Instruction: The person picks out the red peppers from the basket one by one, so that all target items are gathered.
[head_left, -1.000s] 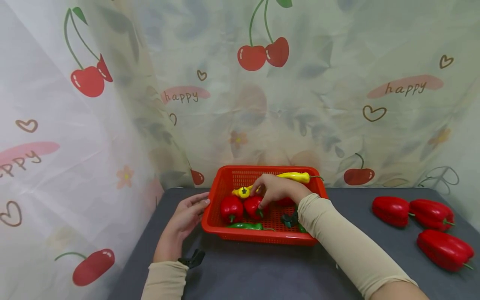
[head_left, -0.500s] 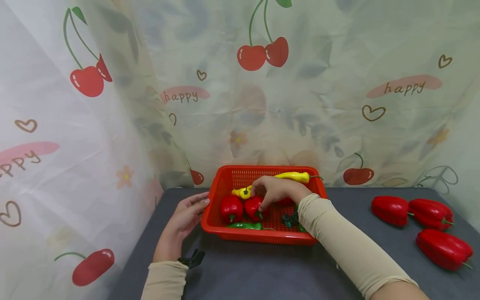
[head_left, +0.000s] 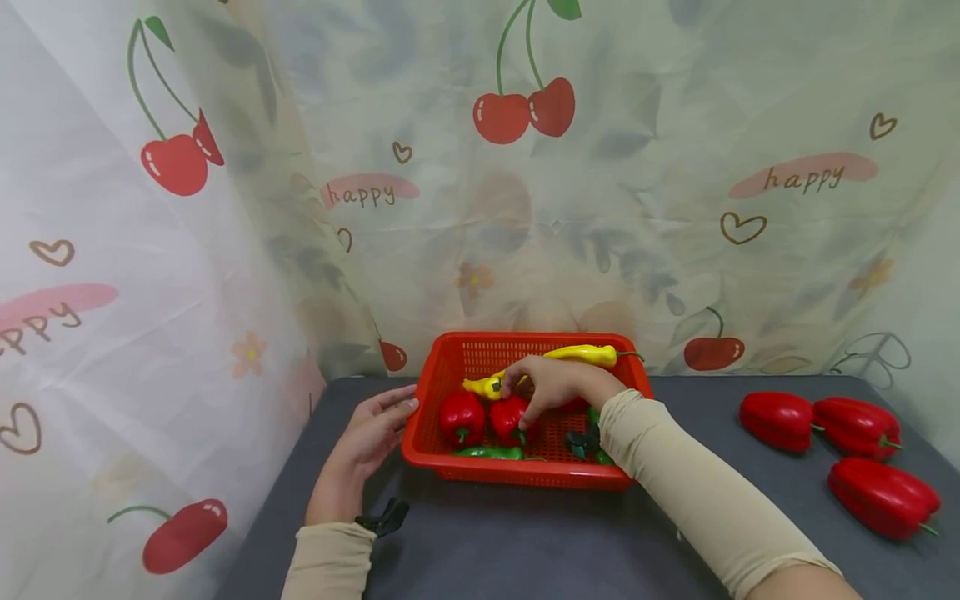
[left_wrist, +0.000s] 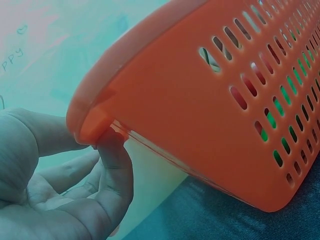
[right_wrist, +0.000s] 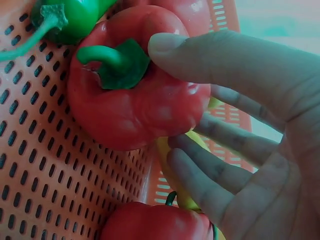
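A red plastic basket point(head_left: 525, 477) with slotted walls stands on the dark table. My left hand point(head_left: 378, 429) pinches its left rim, one fingertip tucked under the lip in the left wrist view. Inside it, my right hand point(head_left: 551, 382) grips a red bell pepper point(right_wrist: 135, 110), thumb near the green stem and fingers round the far side. Another red bell pepper point(head_left: 461, 418) sits to its left. Behind the gripped one lies a yellow pepper point(head_left: 483, 387), close to my fingertips. A green pepper point(head_left: 491, 452) rests along the near wall.
A long yellow pepper point(head_left: 588, 355) lies at the back of the basket, its stem over the right rim. Three red bell peppers point(head_left: 776, 421) lie on the table point(head_left: 517, 550) at the right. A printed cloth point(head_left: 600, 233) hangs behind and at the left.
My right hand and the gripped red bell pepper have shifted very slightly right. The yellow pepper behind has turned a little, its dark end now farther right. My left hand stays on the rim.
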